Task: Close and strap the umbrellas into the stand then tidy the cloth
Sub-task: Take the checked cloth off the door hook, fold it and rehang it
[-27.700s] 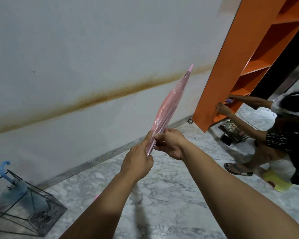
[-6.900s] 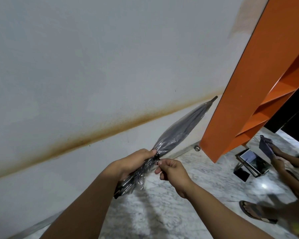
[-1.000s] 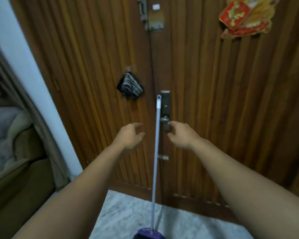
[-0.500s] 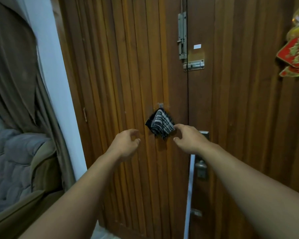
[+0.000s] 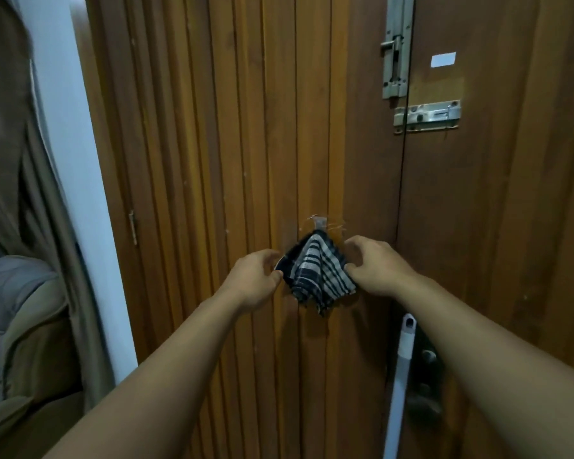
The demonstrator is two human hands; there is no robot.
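A black-and-white checked cloth [image 5: 318, 273] hangs bunched from a small hook [image 5: 319, 222] on the brown wooden door [image 5: 212, 160]. My left hand [image 5: 252, 276] is at the cloth's left edge and pinches its dark corner between thumb and fingers. My right hand [image 5: 375, 266] is at the right edge, where its thumb and fingers close on the fabric. Neither the umbrellas nor the stand are in view.
A white-tipped pale stick handle [image 5: 401, 359] leans against the door under my right forearm, beside the dark door handle [image 5: 428, 359]. A metal bolt [image 5: 395, 61] and latch [image 5: 426, 115] sit higher up. A brown curtain [image 5: 14, 160] and a cushioned sofa [image 5: 14, 309] fill the left.
I have moved closer to the door. Both hands have closed in from just short of the hanging cloth and now take hold of its two side edges.
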